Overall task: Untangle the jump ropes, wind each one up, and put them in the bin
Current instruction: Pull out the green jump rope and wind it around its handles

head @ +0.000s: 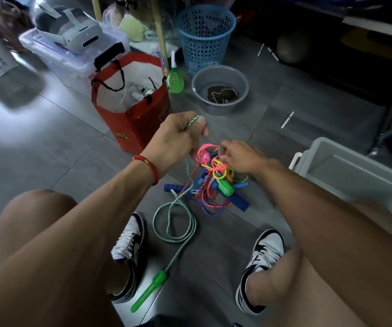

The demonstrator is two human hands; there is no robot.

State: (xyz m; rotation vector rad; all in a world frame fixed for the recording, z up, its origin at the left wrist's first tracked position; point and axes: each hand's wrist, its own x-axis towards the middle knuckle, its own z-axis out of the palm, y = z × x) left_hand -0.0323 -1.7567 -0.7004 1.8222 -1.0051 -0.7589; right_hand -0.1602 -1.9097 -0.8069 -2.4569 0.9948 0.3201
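**Green cord half out of the knot**

Seated low over a grey tiled floor (48,142), knees either side of the work. Left hand (178,135) raised above the tangle of jump ropes (216,180), fingers curled round the green-and-white braided rope (181,230), which bends over the top of the fist. From there, one run slanting down and to the right into the tangle; another dropping toward the floor, looping once between the sneakers, and ending at a green handle (152,289) lying free near the left shoe (129,241). Second green handle (225,187) sitting in the middle of the knot, among pink, yellow, red and blue cords and blue handles.

Right hand (242,156) low, on the far right side of the tangle, fingertips in among the pink and yellow loops; whether pinching a cord or only pressing, impossible to tell.

Likely step: freeing the green rope. Taut stretch running up and to the left, away from the knot, so any pull goes along that line, with the right hand nearer the snag and better placed to hold the other cords back. Risk of tightening rather than loosening.

Grey plastic bin (355,166) at the right, beside the right knee, nearest the right arm. No wound rope visible in the part in view.
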